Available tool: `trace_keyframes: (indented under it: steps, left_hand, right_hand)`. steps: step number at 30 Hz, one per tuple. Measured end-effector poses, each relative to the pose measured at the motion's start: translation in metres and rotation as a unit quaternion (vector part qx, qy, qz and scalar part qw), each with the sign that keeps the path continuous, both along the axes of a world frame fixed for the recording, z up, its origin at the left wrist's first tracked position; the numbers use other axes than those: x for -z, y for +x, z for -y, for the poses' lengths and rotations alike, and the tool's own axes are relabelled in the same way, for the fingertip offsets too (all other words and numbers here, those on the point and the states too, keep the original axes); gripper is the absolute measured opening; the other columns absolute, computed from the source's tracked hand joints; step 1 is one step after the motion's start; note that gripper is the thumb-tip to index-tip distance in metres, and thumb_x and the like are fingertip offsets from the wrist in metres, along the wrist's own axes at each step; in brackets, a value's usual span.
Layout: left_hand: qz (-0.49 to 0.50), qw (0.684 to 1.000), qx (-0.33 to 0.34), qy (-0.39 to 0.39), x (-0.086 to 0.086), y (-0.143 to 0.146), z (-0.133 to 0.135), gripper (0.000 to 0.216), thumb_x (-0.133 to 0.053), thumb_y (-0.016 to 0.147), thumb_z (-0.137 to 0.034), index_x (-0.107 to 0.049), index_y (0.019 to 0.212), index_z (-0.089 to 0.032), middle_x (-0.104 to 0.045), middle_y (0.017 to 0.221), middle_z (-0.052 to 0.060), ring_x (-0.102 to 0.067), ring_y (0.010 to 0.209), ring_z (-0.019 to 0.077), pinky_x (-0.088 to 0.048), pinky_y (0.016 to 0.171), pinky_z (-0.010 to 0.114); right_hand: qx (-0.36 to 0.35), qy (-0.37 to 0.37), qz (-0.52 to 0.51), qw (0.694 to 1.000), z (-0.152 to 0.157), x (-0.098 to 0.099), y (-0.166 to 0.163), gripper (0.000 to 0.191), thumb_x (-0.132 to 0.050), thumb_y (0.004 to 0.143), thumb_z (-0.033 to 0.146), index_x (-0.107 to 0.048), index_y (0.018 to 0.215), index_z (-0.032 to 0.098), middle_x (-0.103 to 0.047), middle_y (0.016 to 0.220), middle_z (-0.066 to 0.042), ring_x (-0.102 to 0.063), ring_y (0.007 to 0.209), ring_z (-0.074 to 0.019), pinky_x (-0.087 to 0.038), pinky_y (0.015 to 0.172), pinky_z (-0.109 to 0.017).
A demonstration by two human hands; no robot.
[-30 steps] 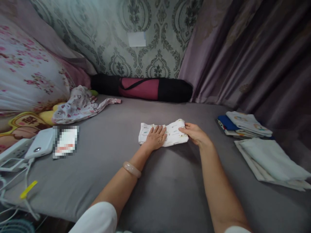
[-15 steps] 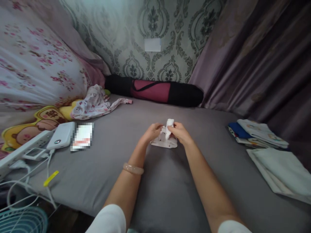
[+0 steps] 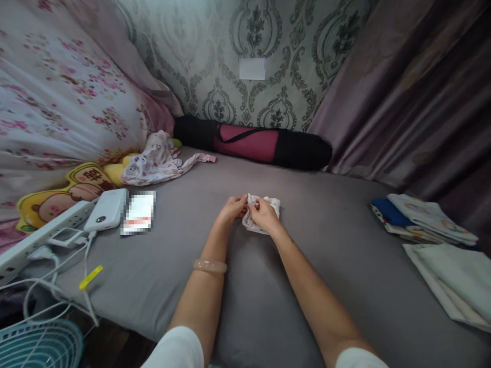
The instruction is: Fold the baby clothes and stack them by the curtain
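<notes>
A small white printed garment (image 3: 270, 205) lies folded into a compact bundle on the grey bed sheet (image 3: 184, 255), near the middle of the bed. My left hand (image 3: 232, 207) pinches its left edge, fingers closed on the cloth. My right hand (image 3: 262, 214) rests over the bundle with its fingers curled onto the fabric. A pale bangle (image 3: 209, 266) sits on my left wrist.
Folded cloths (image 3: 425, 213) and white sheets (image 3: 456, 278) lie at the right. A crumpled floral garment (image 3: 157, 161) and yellow cushion (image 3: 72, 186) sit at the left by a power bank (image 3: 106, 209), power strip and cables. A black and maroon roll bag (image 3: 253, 143) lies along the wall.
The garment, spread flat a second ago, has been folded over into a small bundle. Both hands have come together on it. The view has shifted left and down.
</notes>
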State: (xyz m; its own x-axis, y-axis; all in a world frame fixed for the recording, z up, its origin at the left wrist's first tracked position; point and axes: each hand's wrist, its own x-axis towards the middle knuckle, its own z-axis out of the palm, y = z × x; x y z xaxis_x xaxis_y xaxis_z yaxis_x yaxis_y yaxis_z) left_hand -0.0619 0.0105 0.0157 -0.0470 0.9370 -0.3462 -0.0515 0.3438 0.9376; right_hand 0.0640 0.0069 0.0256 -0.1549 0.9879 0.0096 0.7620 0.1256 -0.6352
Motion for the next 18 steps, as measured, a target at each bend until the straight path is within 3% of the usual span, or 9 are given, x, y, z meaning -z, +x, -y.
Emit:
trace_keyframes:
  steps: [4,6,9,13,18]
  left_hand:
    - [-0.052,0.998,0.017,0.041,0.004,-0.001,0.0,0.037,-0.059,0.086,-0.045,-0.06,0.072,-0.011,-0.05,0.053,-0.003,-0.048,0.047,0.0084,-0.039,0.051,0.021]
    - [-0.078,0.993,0.042,0.075,0.006,-0.002,0.0,0.035,-0.07,0.076,-0.044,-0.062,0.071,-0.011,-0.05,0.052,-0.003,-0.046,0.047,0.0082,-0.035,0.048,0.021]
    - [-0.07,0.99,0.046,0.11,0.01,0.0,-0.001,0.027,-0.078,0.066,-0.031,-0.064,0.077,-0.01,-0.06,0.062,0.001,-0.053,0.055,0.0104,-0.038,0.052,0.021]
    - [0.011,0.991,0.037,0.124,0.013,0.005,-0.004,0.02,-0.069,0.067,-0.011,-0.063,0.086,-0.009,-0.066,0.075,0.004,-0.06,0.064,0.0125,-0.047,0.061,0.023]
    - [0.064,0.988,0.046,0.131,0.014,0.012,-0.003,0.029,-0.062,0.072,-0.01,-0.059,0.101,-0.01,-0.068,0.083,0.005,-0.063,0.067,0.0128,-0.051,0.069,0.027]
  right_hand:
    - [-0.023,-0.065,-0.133,0.989,-0.009,-0.005,0.018,0.027,-0.041,0.094,0.028,-0.066,0.093,0.017,-0.072,0.091,-0.007,-0.069,0.08,-0.0161,-0.052,0.069,-0.024]
    - [0.019,-0.032,-0.162,0.986,-0.014,-0.009,0.033,0.03,-0.037,0.094,0.026,-0.066,0.096,0.017,-0.071,0.095,-0.007,-0.068,0.078,-0.0143,-0.051,0.066,-0.023]
    - [0.049,0.06,-0.05,0.996,-0.014,-0.012,0.049,0.026,-0.044,0.092,0.026,-0.067,0.098,0.017,-0.071,0.098,-0.009,-0.067,0.085,-0.0176,-0.05,0.076,-0.027]
    - [-0.033,0.12,0.109,0.986,-0.004,-0.005,0.047,0.029,-0.043,0.093,0.024,-0.067,0.106,0.014,-0.068,0.112,-0.012,-0.059,0.109,-0.0234,-0.041,0.097,-0.035]
    - [-0.084,0.123,0.201,0.968,0.009,0.008,0.04,0.054,-0.038,0.095,0.029,-0.04,0.142,0.004,-0.035,0.151,-0.017,-0.027,0.141,-0.031,-0.022,0.113,-0.047]
